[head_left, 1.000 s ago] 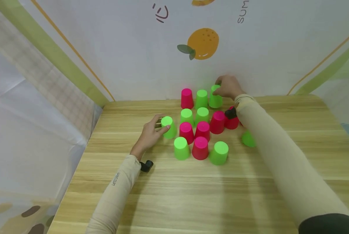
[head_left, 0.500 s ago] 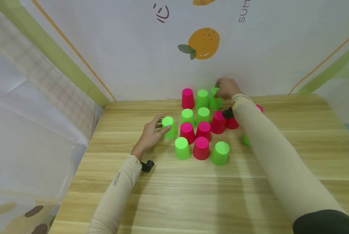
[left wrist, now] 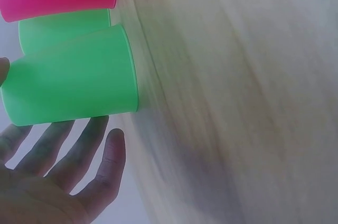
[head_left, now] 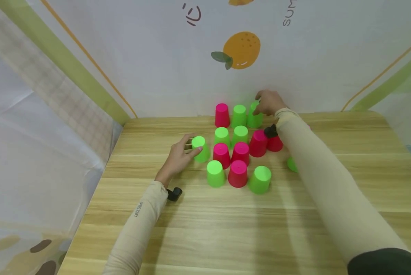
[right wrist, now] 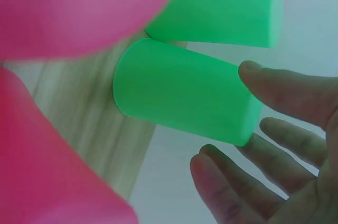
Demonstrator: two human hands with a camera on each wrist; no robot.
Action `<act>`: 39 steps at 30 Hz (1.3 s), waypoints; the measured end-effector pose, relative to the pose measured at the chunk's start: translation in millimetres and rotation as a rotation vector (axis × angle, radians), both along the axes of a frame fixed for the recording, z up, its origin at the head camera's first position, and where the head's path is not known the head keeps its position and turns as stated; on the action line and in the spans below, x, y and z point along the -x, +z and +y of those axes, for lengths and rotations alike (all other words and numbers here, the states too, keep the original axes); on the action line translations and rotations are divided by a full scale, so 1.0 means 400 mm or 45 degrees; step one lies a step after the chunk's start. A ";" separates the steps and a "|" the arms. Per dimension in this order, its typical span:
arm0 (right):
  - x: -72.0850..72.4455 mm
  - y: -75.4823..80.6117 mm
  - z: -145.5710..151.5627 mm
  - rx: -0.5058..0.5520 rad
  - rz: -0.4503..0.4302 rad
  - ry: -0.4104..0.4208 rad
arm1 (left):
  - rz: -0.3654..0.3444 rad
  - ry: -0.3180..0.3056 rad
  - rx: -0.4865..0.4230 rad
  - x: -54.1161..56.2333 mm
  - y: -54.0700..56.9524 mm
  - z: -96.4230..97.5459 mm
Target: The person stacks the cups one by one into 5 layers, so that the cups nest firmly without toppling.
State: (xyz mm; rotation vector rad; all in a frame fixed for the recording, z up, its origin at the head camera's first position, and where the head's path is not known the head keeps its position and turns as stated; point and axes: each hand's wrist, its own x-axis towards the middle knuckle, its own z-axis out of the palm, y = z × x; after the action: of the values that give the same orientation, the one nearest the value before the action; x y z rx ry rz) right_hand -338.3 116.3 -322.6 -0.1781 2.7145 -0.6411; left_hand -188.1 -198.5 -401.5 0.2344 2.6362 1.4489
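In the head view my left hand (head_left: pixel 178 157) holds an upside-down green cup (head_left: pixel 200 149) at the left of the group, thumb on the near side and fingers behind. The left wrist view shows its fingertips against this green cup (left wrist: pixel 74 76). At the back, my right hand (head_left: pixel 271 103) grips the upper end of another upside-down green cup (head_left: pixel 255 119), the rightmost of the back row. In the right wrist view the thumb lies on one side of that cup (right wrist: pixel 185 89) and a fingertip on the other. Beside it stands a green cup (head_left: pixel 239 117), then a pink cup (head_left: pixel 221 115).
More upside-down cups fill the middle: two green cups (head_left: pixel 221 136), several pink cups (head_left: pixel 237 173) and two green cups in front (head_left: pixel 260 180). My right forearm (head_left: pixel 325 172) partly hides a green cup (head_left: pixel 292 164). A white printed curtain (head_left: pixel 177 76) hangs behind the wooden table (head_left: pixel 205 236).
My right hand dips slightly with its green cup, then rises a little, staying at the same spot in the back row. The left hand keeps its place on its cup.
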 end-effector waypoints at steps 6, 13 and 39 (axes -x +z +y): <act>-0.003 0.021 0.013 -0.022 -0.020 0.030 | 0.002 0.007 0.010 0.001 0.003 0.003; -0.018 0.049 0.043 -0.111 -0.021 0.136 | 0.037 0.016 0.026 0.001 -0.001 0.002; -0.320 0.029 0.226 0.027 0.425 0.321 | 0.284 0.006 0.105 0.068 0.175 0.031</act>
State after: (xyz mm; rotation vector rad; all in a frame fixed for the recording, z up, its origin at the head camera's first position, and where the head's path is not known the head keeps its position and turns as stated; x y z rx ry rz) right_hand -210.4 206.6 -310.9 -0.6761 2.9274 -0.6105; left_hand -215.4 -185.9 -331.5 0.4030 2.8656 1.3851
